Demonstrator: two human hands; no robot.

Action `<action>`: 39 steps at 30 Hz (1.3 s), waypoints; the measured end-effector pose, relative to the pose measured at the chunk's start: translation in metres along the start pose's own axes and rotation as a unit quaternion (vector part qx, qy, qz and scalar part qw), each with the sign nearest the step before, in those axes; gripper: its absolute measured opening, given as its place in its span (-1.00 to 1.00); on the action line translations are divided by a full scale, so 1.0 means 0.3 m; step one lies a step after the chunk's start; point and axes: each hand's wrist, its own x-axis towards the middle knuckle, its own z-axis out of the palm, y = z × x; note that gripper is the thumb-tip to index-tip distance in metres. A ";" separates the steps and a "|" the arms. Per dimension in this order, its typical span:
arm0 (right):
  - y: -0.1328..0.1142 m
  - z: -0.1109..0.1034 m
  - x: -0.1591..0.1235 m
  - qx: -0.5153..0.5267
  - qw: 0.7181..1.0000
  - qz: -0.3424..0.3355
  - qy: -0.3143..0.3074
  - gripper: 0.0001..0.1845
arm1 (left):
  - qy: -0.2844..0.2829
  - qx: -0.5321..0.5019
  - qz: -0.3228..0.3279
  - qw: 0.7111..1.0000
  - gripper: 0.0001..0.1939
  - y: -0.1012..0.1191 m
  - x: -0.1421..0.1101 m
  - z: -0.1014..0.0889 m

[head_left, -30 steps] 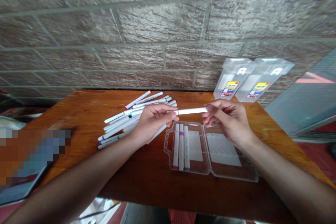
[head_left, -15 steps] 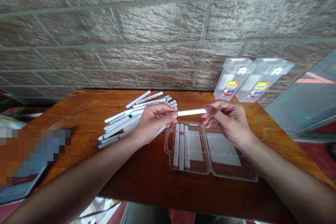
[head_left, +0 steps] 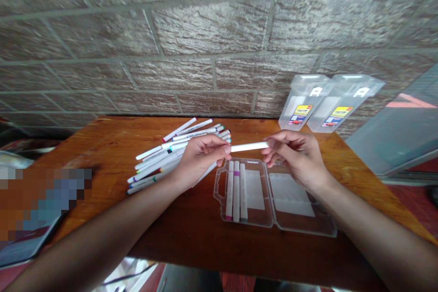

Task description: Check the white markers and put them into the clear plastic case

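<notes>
A white marker (head_left: 249,146) is stretched level between my two hands. My left hand (head_left: 205,157) pinches its left end, and my right hand (head_left: 296,157) grips the right end between thumb and fingers; both ends are hidden by the fingertips. Below it, a clear plastic case (head_left: 273,221) lies unfolded on the table. Three white markers (head_left: 237,191) lie side by side in its left half, one with a purple band. Beside and partly behind my left hand is a loose pile of white markers (head_left: 153,164) with coloured ends.
Two translucent plastic boxes (head_left: 328,114) with yellow-and-blue labels stand at the back right of the wooden table (head_left: 102,219). A brick-patterned wall (head_left: 212,73) rises behind it. At the left edge, a dark flat object (head_left: 30,246) is partly blurred out.
</notes>
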 end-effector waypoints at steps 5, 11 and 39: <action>0.000 -0.004 0.000 0.007 1.000 0.002 -0.003 -0.78 | -0.006 0.001 0.005 1.000 -0.69 0.007 -0.001 0.003; 0.002 -0.001 -0.001 0.008 1.000 0.000 -0.006 -0.78 | -0.002 0.007 0.008 1.000 -0.74 0.001 -0.002 0.004; -0.007 0.005 -0.005 -0.042 0.999 -0.007 -0.024 -0.73 | 0.020 0.050 0.010 0.999 -0.68 0.019 0.001 0.008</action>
